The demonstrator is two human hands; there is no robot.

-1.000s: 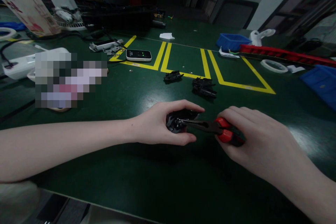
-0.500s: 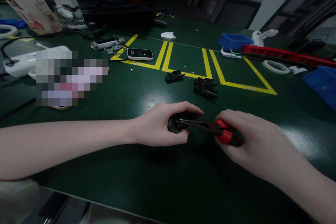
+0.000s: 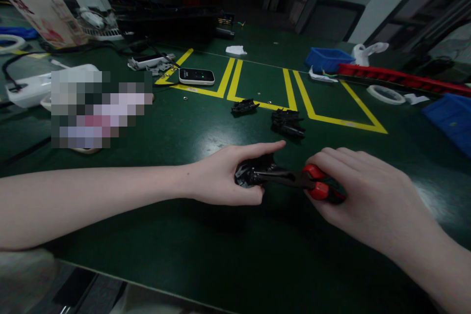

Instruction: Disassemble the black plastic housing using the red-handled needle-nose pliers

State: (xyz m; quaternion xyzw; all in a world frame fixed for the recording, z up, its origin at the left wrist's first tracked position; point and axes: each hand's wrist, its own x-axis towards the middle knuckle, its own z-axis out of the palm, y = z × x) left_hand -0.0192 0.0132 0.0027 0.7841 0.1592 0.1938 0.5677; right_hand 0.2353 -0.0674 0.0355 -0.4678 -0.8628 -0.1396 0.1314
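Note:
My left hand (image 3: 224, 176) is closed around a small black plastic part (image 3: 253, 171) that rests on the green table (image 3: 221, 245); the index finger stretches out over its top. My right hand (image 3: 364, 196) grips the red handles of a pair of needle-nose pliers (image 3: 294, 180). The pliers' dark jaws reach left into the black part. Both hands sit near the middle of the table, close to me.
Two more black parts (image 3: 243, 106) (image 3: 287, 123) lie beyond the hands by yellow tape lines (image 3: 290, 91). A phone-like device (image 3: 196, 76) lies at the back left. Blue bins (image 3: 327, 58) (image 3: 451, 117), a red strip (image 3: 401, 78) and a tape roll (image 3: 385, 93) lie at the right.
My left index finger has straightened over the black part, and the part has turned a little in the hand. The pliers stay clamped on it, their handles slightly lower.

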